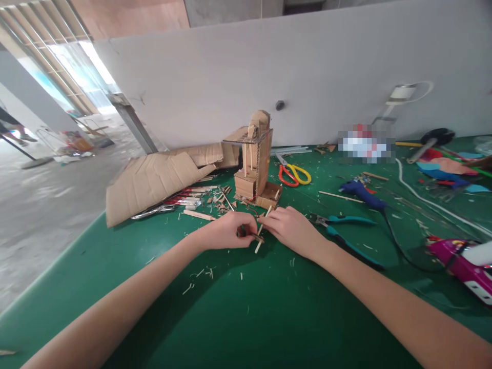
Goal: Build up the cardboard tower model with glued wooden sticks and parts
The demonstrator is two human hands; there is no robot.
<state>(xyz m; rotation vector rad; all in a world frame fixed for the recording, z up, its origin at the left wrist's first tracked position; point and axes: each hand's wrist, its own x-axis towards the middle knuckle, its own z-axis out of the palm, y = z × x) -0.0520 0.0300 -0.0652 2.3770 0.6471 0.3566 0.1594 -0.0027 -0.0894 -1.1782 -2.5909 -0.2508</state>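
My left hand [229, 230] is closed, thumb and fingers pinching a small dark brown piece [257, 238] whose kind I cannot make out. A short wooden stick [259, 246] passes by this piece at a slant. My right hand [289, 229] has its fingertips pressed against the stick's upper part. Just beyond both hands stands a cardboard model [262, 164], upright, with a roof-like top and small wooden posts. Brown scraps [221, 205] lie to the left of its base. Pliers with teal handles [340, 230] rest right of my right hand.
Orange-and-yellow scissors [294, 174] lie behind the model's right side. A blue glue gun [361, 193] and its cord are farther right, near a magenta tool [457, 261]. Cardboard sheets [154, 179] cover the back left of the green table [215, 318]. A white partition [192, 87] rises behind.
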